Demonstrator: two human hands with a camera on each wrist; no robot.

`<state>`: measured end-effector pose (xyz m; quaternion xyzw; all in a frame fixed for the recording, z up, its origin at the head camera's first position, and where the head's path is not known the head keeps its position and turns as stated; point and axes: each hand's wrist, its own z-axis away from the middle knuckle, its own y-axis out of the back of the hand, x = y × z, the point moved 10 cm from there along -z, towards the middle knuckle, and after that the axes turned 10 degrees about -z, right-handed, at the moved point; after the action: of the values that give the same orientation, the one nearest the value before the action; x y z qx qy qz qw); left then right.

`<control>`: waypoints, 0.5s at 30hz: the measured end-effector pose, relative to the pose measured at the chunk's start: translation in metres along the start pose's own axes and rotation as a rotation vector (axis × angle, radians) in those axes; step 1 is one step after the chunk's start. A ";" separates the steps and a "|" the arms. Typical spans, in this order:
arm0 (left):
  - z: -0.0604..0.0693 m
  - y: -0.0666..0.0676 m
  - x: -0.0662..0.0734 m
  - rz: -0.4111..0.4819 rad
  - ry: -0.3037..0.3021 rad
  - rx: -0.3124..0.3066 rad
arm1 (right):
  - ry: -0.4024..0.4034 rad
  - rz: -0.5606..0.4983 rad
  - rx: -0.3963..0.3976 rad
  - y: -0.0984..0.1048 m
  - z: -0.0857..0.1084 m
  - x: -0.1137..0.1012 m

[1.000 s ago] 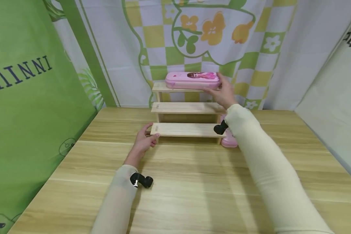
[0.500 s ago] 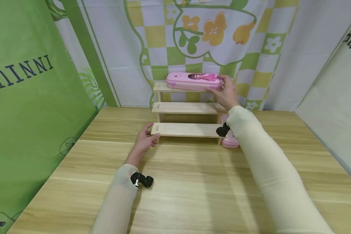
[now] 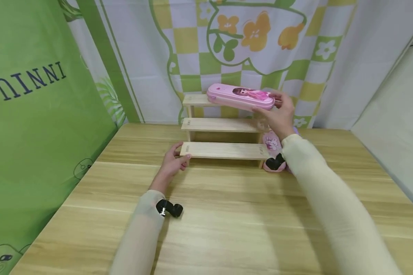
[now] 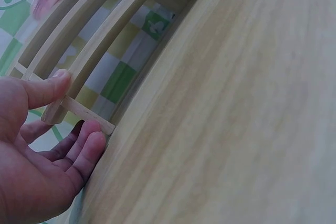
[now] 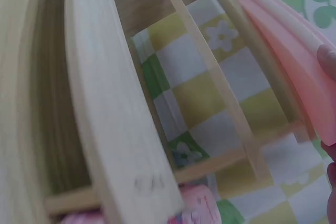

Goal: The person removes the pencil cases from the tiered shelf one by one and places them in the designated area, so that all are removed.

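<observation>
A three-step wooden rack (image 3: 223,150) stands at the back of the table. My left hand (image 3: 172,163) holds the left end of its lowest board; in the left wrist view the thumb lies on the board and the other fingers (image 4: 86,150) curl beside its end support. My right hand (image 3: 280,116) grips the right end of a pink pencil case (image 3: 239,96) with a doll picture on its lid. The case slants across the top step, its right end jutting past the rack. In the right wrist view, the pencil case (image 5: 294,56) hides part of the top board.
Against the rack's right side leans another pink case (image 3: 272,142), partly behind the right wrist, with a purple edge (image 3: 296,131) showing beyond it. A checkered curtain (image 3: 189,42) hangs behind the rack. A green cloth (image 3: 38,126) borders the table's left side.
My right hand has drawn the pencil case to the right and turned its right end toward me. The left hand keeps its hold on the rack. More of the leaning case shows.
</observation>
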<state>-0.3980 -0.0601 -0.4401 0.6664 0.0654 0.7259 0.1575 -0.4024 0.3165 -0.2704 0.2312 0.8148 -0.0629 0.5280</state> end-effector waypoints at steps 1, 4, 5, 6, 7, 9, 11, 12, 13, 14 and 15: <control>0.000 -0.001 0.001 0.005 -0.002 -0.001 | 0.015 -0.015 0.026 0.008 0.003 0.000; -0.001 -0.001 0.001 0.020 -0.007 -0.005 | 0.062 -0.025 0.091 0.034 0.014 0.002; -0.002 -0.001 0.001 0.026 -0.008 -0.004 | 0.070 -0.024 0.114 0.044 0.018 0.003; -0.001 0.000 0.001 0.025 -0.009 -0.001 | 0.070 -0.029 0.135 0.053 0.022 0.004; -0.001 0.001 0.001 0.021 -0.007 0.003 | 0.070 -0.038 0.155 0.063 0.026 0.006; -0.001 0.003 0.000 0.013 -0.004 0.008 | 0.057 -0.037 0.197 0.083 0.035 0.010; 0.000 0.003 0.000 -0.001 -0.001 0.009 | 0.051 -0.043 0.233 0.102 0.043 0.013; 0.001 0.002 0.001 -0.007 -0.001 0.008 | 0.045 -0.044 0.252 0.112 0.047 0.015; 0.001 0.001 0.001 -0.006 0.000 0.005 | 0.049 -0.048 0.274 0.122 0.050 0.017; 0.001 0.000 0.002 -0.006 -0.001 0.002 | 0.051 -0.053 0.295 0.131 0.054 0.019; 0.001 -0.002 0.002 -0.007 -0.001 -0.001 | 0.054 -0.061 0.314 0.141 0.058 0.020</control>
<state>-0.3967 -0.0580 -0.4383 0.6664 0.0675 0.7250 0.1605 -0.2990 0.4272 -0.2935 0.2875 0.8155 -0.1994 0.4611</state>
